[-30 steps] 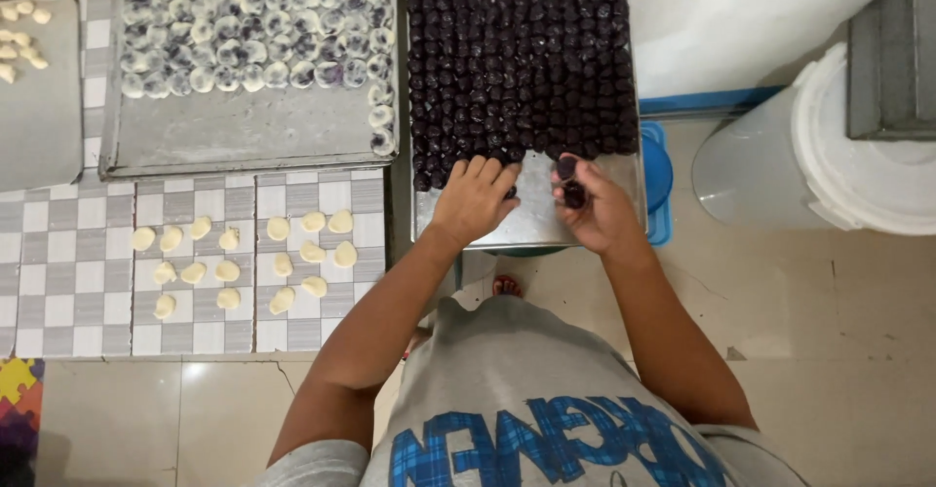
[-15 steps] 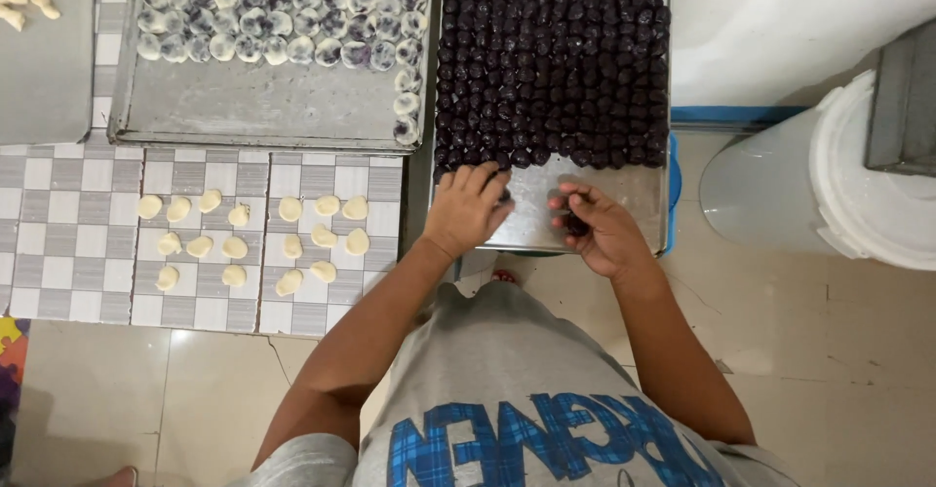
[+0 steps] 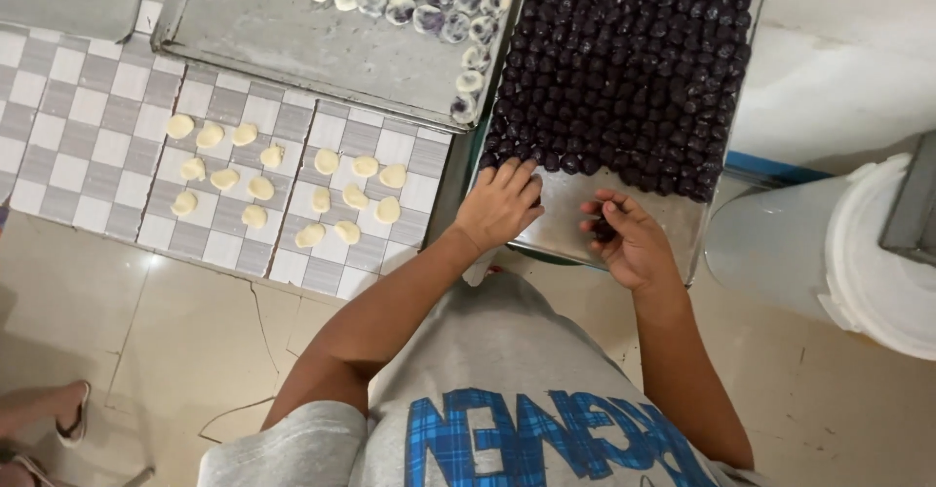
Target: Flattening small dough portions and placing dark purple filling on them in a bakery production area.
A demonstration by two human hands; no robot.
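Okay, head view: my right hand [image 3: 629, 243] pinches one dark purple ball [image 3: 604, 231] in curled fingertips, over the bare near strip of the metal tray [image 3: 575, 224]. It's round, no long axis I can tell. My left hand [image 3: 499, 204] lies spread, fingertips touching the nearest row of purple balls [image 3: 624, 68]. Pale dough discs [image 3: 283, 190] sit on the checkered mat [image 3: 78, 126] left of it.

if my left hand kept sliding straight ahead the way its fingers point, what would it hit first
Most likely the nearest row of dark purple balls on the metal tray. The left hand lies on the tray's bare strip with its fingertips at or just short of that row; contact is hard to judge.
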